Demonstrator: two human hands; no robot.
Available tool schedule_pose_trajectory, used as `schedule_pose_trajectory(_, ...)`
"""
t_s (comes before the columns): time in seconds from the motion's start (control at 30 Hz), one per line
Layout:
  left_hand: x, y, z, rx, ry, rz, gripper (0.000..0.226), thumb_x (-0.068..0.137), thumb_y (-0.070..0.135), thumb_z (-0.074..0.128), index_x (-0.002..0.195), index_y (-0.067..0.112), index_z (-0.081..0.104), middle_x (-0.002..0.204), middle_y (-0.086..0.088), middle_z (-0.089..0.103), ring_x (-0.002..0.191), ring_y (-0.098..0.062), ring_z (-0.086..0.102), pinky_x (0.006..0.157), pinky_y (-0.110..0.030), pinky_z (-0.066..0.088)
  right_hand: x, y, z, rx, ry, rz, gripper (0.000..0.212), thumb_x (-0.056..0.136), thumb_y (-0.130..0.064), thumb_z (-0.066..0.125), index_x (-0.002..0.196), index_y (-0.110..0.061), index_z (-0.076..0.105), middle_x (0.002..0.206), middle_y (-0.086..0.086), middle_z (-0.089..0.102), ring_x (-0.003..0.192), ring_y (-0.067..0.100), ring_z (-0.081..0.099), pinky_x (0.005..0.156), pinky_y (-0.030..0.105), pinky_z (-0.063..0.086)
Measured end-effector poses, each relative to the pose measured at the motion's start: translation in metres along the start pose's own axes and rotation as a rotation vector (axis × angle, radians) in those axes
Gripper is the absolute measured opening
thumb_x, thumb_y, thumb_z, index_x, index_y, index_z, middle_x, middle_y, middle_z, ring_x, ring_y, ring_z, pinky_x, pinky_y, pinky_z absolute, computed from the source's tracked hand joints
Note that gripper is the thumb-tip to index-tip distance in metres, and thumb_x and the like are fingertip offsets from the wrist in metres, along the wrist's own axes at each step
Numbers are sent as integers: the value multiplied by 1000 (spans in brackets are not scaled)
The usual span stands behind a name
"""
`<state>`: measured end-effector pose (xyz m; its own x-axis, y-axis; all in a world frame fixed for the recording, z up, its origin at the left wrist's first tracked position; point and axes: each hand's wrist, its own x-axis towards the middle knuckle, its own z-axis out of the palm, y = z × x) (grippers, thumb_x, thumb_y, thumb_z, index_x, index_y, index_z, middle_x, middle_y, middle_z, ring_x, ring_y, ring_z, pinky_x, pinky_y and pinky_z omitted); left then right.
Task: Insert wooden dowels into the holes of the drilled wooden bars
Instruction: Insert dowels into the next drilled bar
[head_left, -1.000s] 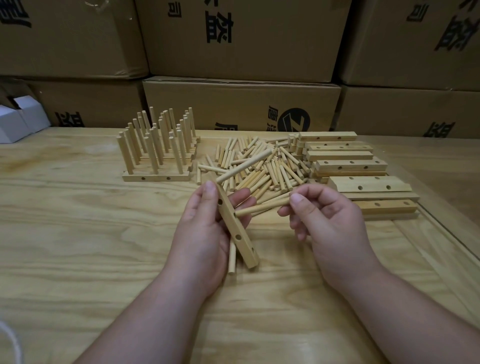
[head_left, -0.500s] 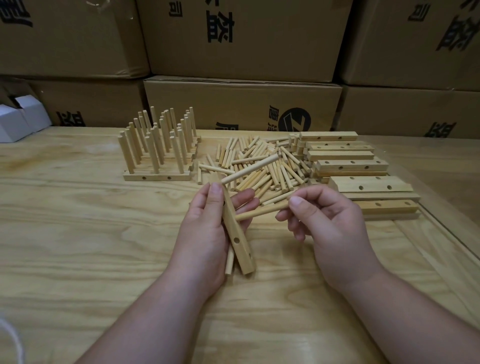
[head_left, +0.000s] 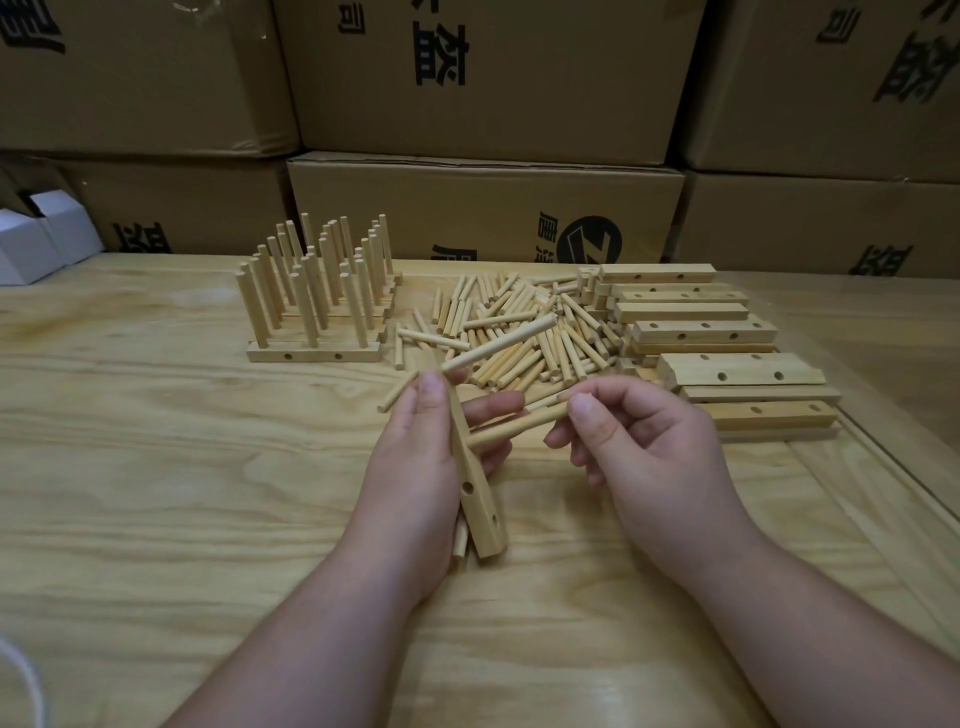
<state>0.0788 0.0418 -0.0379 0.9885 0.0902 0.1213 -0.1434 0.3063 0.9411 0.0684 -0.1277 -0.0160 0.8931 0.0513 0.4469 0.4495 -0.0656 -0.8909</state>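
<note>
Pale drilled bar (head_left: 475, 499) carries one dowel (head_left: 496, 345) upright.

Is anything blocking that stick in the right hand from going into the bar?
Nothing visible does. The right hand pinches the dowel, whose tip already meets the drilled bar gripped by the left hand, below another dowel already seated.

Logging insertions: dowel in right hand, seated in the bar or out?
Seated, depth unclear: dowel meets the bar in the left hand; right hand pinches it.
</note>
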Motion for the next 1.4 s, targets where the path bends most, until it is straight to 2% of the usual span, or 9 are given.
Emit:
schedule_pose_trajectory(0.1,0,0,0,11,-13,-1,42,104,58,28,120,29,53,106,-7,79,104,-23,74,90,-44,53,0,-2,1,-45,-12,-26,12,94,-21,63,97,-18,73,77,5,74,67,8,65,60,16,48)
schedule_pose_trajectory(0.33,0,0,1,14,-17,23,41,102,61,28,118,29,48,107,-7,78,104,-28,74,92,-46,52,-7,-9,8,-105,-14,-139,13,97,-14,63,94,-16,75,74,1,72,67,5,65,63,12,47)
schedule_pose_trajectory(0.6,1,-1,0,17,-30,25,38,104,61,26,117,32,47,109,-7,78,101,-28,75,90,-45,50,-4,-8,6,-130,2,-35,17,98,-15,61,95,-21,76,72,1,73,68,8,65,61,15,47)
schedule_pose_trajectory(0.8,2,-1,-2,23,-5,39,42,102,63,27,116,31,48,109,-4,78,101,-26,75,90,-46,50,-9,-10,9,-179,-16,-103,17,99,-17,61,90,-18,76,70,0,70,64,7,62,61,12,45)
schedule_pose_trajectory(0.93,2,0,-2,17,-6,22,42,105,61,22,117,30,48,108,-3,79,100,-25,76,88,-44,49,-7,-9,8,-195,8,-57,18,99,-18,61,91,-24,76,69,-1,70,66,12,64,60,21,51)
schedule_pose_trajectory(1.07,1,1,-1,28,-9,19,41,106,60,21,118,30,47,109,-3,79,100,-25,76,87,-43,49,-5,-5,6,-221,10,-10,21,101,-22,60,88,-18,75,69,0,69,64,10,61,64,30,53)
schedule_pose_trajectory(1.27,1,1,-1,57,-10,23,35,106,59,22,118,37,46,110,1,78,101,-22,75,89,-42,49,-4,-6,5,-303,10,17,30,101,-27,57,78,-14,72,68,4,66,65,22,59,64,44,49)
schedule_pose_trajectory(1.33,1,1,-1,55,-3,34,37,105,60,23,119,34,45,110,0,78,101,-22,75,90,-43,49,-6,-8,6,-298,6,4,31,101,-27,57,77,-14,71,66,6,64,60,23,57,60,43,48)
schedule_pose_trajectory(1.4,1,2,0,48,7,38,40,104,61,24,121,31,45,110,0,78,103,-23,75,92,-45,50,-8,-11,8,-292,-1,-21,32,101,-26,57,74,-16,70,62,4,61,50,16,49,50,32,46)
